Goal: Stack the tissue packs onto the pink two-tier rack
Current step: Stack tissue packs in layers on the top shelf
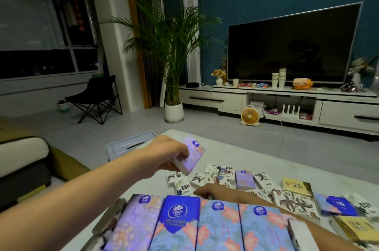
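Note:
My left hand (170,153) holds a lilac floral tissue pack (190,155) in the air above the white table (266,160). My right hand (205,191) reaches in from the right and lies low among small white ink-print packs (219,175); its fingers are partly hidden behind the near row. Several large tissue packs (217,228), lilac, dark blue and light blue floral, stand side by side closest to me. More loose packs lie to the right: a small lilac one (245,180), yellow ones (297,186), a blue one (336,205). I see no pink rack.
A clear plastic bin lid (131,145) lies on the floor beyond the table's left edge. A sofa (22,160) sits at left. Farther off are a potted palm (174,111), a small fan (249,115), a TV stand (287,97) and a folding chair (96,99).

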Tool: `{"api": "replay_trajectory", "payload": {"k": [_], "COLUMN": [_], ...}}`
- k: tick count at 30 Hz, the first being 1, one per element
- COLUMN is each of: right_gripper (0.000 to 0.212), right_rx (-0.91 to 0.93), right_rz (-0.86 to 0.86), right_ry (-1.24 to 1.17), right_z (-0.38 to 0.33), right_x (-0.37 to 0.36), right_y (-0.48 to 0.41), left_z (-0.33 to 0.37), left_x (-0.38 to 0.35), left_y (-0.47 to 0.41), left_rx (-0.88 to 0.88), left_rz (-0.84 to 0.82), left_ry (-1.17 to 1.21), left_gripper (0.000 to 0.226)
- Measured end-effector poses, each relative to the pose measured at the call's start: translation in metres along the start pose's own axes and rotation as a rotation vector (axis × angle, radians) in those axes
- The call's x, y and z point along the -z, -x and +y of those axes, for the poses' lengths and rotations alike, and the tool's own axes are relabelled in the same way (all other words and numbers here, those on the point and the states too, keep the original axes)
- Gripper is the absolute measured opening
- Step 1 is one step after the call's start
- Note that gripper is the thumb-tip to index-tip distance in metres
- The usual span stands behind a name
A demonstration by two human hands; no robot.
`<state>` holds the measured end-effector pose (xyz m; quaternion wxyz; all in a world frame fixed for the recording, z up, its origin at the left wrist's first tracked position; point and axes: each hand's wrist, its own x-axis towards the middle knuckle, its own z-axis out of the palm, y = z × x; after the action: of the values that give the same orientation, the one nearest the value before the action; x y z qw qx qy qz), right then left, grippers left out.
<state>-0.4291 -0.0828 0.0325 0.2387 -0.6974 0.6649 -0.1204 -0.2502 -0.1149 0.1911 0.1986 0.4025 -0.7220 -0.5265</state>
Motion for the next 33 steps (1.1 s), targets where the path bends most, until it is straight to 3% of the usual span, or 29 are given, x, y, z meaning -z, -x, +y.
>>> {"api": "replay_trajectory", "payload": {"k": [6, 8, 12, 16, 22, 25, 28, 31, 33], "right_gripper": [0.053, 0.044, 0.021, 0.012, 0.014, 0.03, 0.039, 0.026, 0.013], "right_rx": [0.027, 0.003, -0.036, -0.022, -0.013, 0.038, 0.054, 0.041, -0.005], "right_rz": [-0.056, 0.015, 0.146, 0.192, 0.264, 0.241, 0.198, 0.208, 0.333], "right_ry": [-0.065, -0.153, -0.556, -0.755, -0.702, -0.75, -0.727, -0.702, -0.599], "right_z": [-0.006, -0.007, -0.009, -0.029, -0.081, -0.113, -0.144, -0.168, -0.177], "right_x": [0.011, 0.013, 0.032, 0.067, 0.113, 0.125, 0.125, 0.115, 0.105], "right_y": [-0.002, 0.002, 0.023, 0.052, 0.105, 0.128, 0.145, 0.154, 0.154], "left_z": [-0.012, -0.014, -0.015, -0.005, 0.013, 0.012, 0.01, 0.008, 0.006], "left_x": [0.008, 0.01, 0.014, 0.025, 0.052, 0.067, 0.074, 0.073, 0.07], "left_y": [-0.004, -0.002, 0.0, 0.013, 0.061, 0.084, 0.104, 0.118, 0.123], "left_rx": [0.019, 0.021, 0.012, -0.005, 0.003, 0.02, 0.02, -0.008, -0.022], "left_rz": [0.024, 0.026, 0.078, 0.086, 0.061, 0.055, 0.024, 0.05, 0.066], "left_ry": [-0.007, -0.031, -0.077, -0.077, 0.029, 0.06, -0.042, -0.159, -0.228], "left_gripper": [0.011, 0.005, 0.013, 0.019, 0.006, 0.039, 0.039, 0.025, 0.018]}}
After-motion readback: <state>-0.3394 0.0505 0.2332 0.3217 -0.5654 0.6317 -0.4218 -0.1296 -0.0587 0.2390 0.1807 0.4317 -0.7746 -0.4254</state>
